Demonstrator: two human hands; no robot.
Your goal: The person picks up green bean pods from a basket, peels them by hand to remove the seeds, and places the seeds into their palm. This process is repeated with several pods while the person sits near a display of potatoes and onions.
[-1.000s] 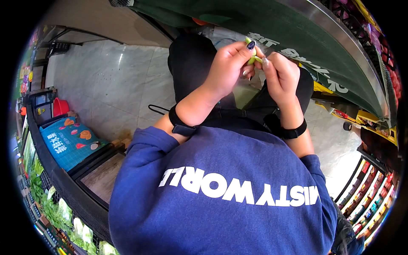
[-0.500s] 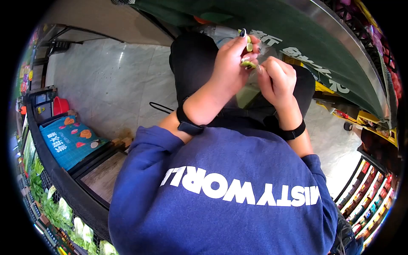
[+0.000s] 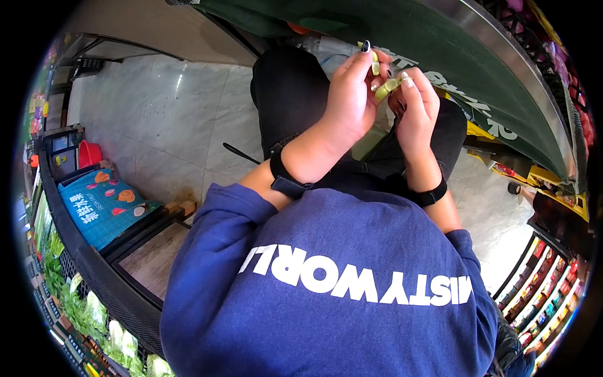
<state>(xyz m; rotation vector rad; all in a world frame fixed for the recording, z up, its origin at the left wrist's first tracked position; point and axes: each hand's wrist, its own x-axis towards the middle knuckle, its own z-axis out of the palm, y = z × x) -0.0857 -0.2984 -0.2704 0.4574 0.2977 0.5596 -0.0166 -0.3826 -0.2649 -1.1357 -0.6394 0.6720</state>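
My left hand (image 3: 352,91) is closed, thumb up, pinching a small light-green pod piece (image 3: 375,65) between thumb and fingers. Close beside it, my right hand (image 3: 416,107) curls its thumb and fingers on the end of a split green bean pod (image 3: 387,89), whose pale inside faces up. The pod's other end meets the fingers of my left hand. Both hands are held above my lap, over my black trousers (image 3: 286,88). A pale green surface (image 3: 369,143) shows below them, between my legs, mostly hidden by my wrists.
A dark green cloth (image 3: 402,31) with white lettering hangs in front of my knees, under a metal edge (image 3: 502,38). To the left are a blue bag (image 3: 103,207), a red basin (image 3: 90,154) and leafy vegetables (image 3: 94,311). Shelves of packets (image 3: 543,295) stand at right.
My right hand has turned, its thumb now upward, and moved up slightly. The green pod has tilted upward and shows more of its pale inside. My left hand has shifted a little right.
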